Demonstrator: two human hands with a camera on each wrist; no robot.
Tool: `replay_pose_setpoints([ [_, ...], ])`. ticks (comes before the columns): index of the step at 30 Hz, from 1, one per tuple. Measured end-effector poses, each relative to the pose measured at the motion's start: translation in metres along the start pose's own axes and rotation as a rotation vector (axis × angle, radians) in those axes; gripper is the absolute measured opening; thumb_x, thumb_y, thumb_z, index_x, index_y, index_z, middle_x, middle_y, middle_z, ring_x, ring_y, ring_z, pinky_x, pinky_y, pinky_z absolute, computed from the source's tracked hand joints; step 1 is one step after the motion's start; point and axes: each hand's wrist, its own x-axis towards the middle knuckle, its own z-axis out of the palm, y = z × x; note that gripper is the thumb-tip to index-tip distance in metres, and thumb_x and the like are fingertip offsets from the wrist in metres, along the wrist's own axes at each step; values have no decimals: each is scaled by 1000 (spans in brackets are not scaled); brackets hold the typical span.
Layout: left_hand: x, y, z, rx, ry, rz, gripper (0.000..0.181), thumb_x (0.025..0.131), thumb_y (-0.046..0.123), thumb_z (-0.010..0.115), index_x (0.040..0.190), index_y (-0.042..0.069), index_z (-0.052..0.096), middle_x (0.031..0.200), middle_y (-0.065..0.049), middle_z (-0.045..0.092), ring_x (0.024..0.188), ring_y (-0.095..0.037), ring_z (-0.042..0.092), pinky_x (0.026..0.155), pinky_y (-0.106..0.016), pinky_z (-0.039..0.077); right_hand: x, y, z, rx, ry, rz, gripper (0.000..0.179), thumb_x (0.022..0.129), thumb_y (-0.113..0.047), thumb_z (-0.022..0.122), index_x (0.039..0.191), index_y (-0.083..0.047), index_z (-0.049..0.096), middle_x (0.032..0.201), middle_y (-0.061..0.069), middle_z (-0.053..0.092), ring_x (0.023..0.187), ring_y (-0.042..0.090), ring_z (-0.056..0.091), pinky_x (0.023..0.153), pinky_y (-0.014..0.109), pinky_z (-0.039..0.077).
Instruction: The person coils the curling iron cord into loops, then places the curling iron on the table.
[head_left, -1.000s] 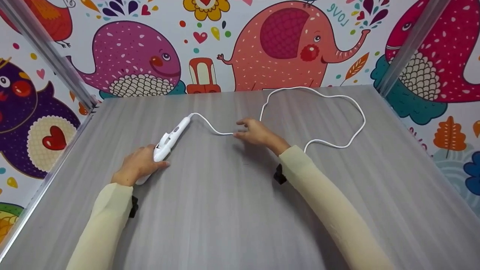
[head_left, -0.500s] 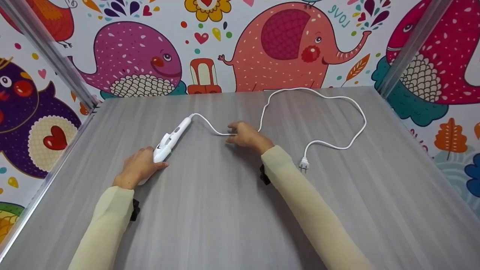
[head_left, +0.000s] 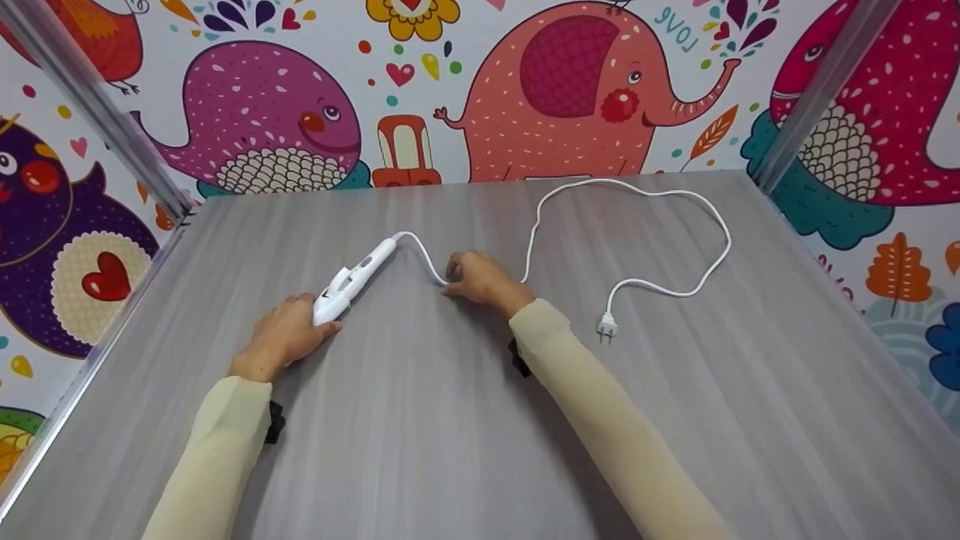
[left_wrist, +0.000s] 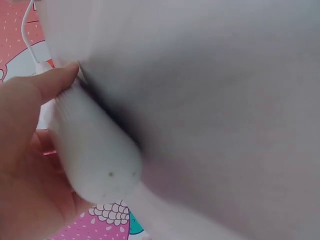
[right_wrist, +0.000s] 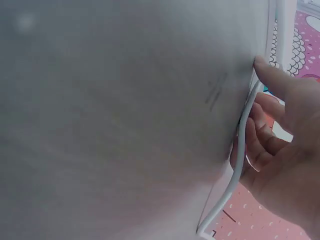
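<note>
A white hair iron [head_left: 351, 281] with a slim handle lies slantwise on the left of the table, its cord end pointing away from me. My left hand [head_left: 285, 334] grips its near end, thumb on one side and fingers on the other. The left wrist view shows the rounded tip of the hair iron [left_wrist: 100, 150] against the palm. From the far end runs a white power cord [head_left: 420, 251], which my right hand [head_left: 484, 281] pinches near the middle of the table. In the right wrist view, the cord [right_wrist: 241, 145] passes between thumb and curled fingers.
Beyond the right hand the cord loops across the right side of the grey table [head_left: 420, 450]. It ends in a two-pin plug [head_left: 607, 327] beside the right sleeve [head_left: 600, 405]. Patterned panels and metal posts [head_left: 817, 97] border the back and sides.
My right hand has moved left and slightly nearer to me, its fingers closing on the cord. The plug has come out from behind the sleeve. The hair iron has shifted slightly to the right.
</note>
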Motion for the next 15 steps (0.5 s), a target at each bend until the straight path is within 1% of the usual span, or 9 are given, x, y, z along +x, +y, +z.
replay_pose_setpoints([
  [2,1,2,0,-5,4,2,56,95,34,65,126,-12,53,116,-31,62,95,-40,61,83,-58,46,-2,1,0,-4,10,-14,24,91,-22,74,103,-2,70,100,12,70,90,22,60,85,35,49],
  [4,1,4,0,-15,9,3,53,96,34,63,123,-11,54,113,-31,63,92,-39,61,81,-57,46,-4,3,1,-20,9,-26,20,92,-21,71,96,-2,69,90,8,67,81,18,56,76,31,46],
  [7,0,4,1,-36,19,5,49,96,32,62,119,-10,55,109,-30,65,88,-37,61,79,-56,46,-10,4,0,-29,-16,-35,18,93,-21,67,96,-4,67,84,1,59,77,15,51,71,27,40],
  [9,-1,6,1,-43,19,3,47,96,32,60,117,-10,55,106,-29,65,84,-35,60,76,-54,46,-14,5,-2,-11,-34,-37,17,94,-20,65,96,-4,64,83,-1,55,77,15,49,70,26,39],
  [12,-4,9,2,-39,18,-4,47,96,34,58,116,-9,55,104,-27,65,82,-33,59,73,-52,46,-20,7,-8,93,-47,-35,12,94,-16,62,95,-4,59,81,-1,53,74,14,49,67,24,38],
  [15,-8,15,4,-36,24,-2,48,97,34,56,118,-8,53,103,-25,65,81,-32,59,71,-51,46,-27,12,-13,228,-18,-68,10,91,-9,60,95,0,58,76,-3,53,67,10,48,63,21,38],
])
